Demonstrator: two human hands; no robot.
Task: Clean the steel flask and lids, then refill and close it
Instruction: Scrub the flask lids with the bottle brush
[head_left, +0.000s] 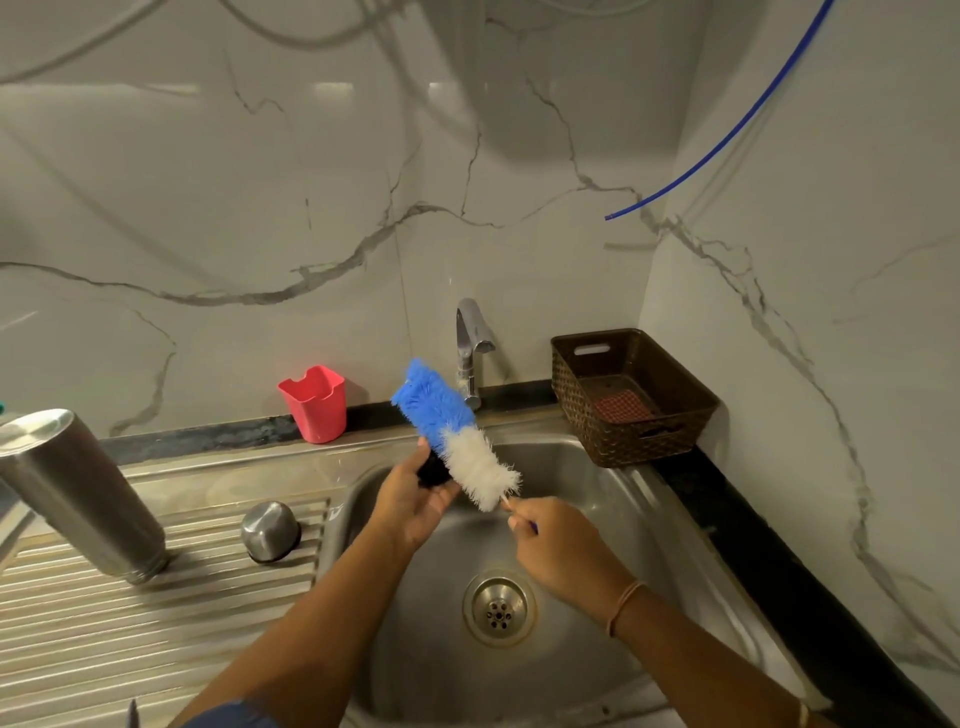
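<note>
My left hand (410, 499) curls round a small black lid (434, 473), holding it over the sink (597, 649) so drips fall into the basin. My right hand (561, 551) pinches the thin handle of the bottle brush (452, 426). Its white bristles lie against the lid, to scrub it, I judge. The steel flask (78, 488) stands on the ribbed tabletop (104, 649) to my left, apparently mouth-down to drain. The steel cap (270, 530) sits dome-up near it.

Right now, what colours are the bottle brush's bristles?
The bottle brush is blue toward the tip, white nearer the handle; head view.
</note>
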